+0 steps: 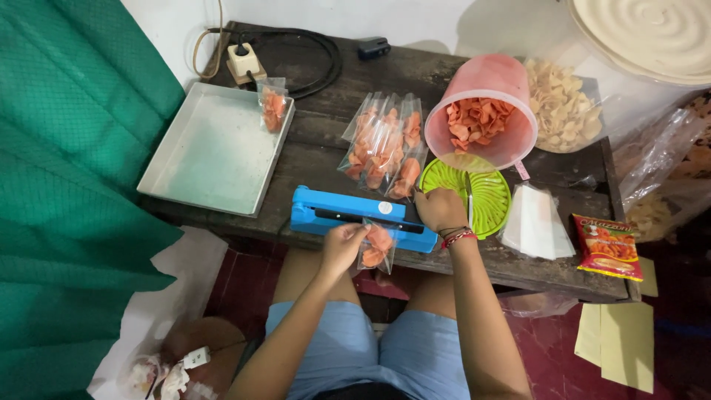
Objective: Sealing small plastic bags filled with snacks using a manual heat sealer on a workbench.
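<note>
On the dark wooden table (518, 267), the biggest thing is the metal tray (211, 152) at the far left, with one small filled packet (273, 106) lying on its corner. Next is the pink bucket (483, 111), tipped on its side with orange crackers inside, then the blue heat sealer (348, 216) at the near edge, and a pile of filled clear packets (384, 144) behind it. A green strainer (485, 196) sits under the bucket, beside a stack of empty plastic bags (535, 222) and a printed red snack pouch (607, 247).

The person's left hand (342, 244) pinches the small cracker bag (376, 248), whose mouth lies in the sealer while its body hangs off the table edge. The right hand (441, 209) is closed and pressing on the sealer's arm.

I judge two risks – the left fingers are very near the hot strip and could be burned, and if the bag sits crooked, the seam may come out uneven or a cracker may be caught in it.

The table is old and worn. A green curtain (74, 185) hangs at the left, and a power strip (244, 63) with a black cable rests by the white wall.
</note>
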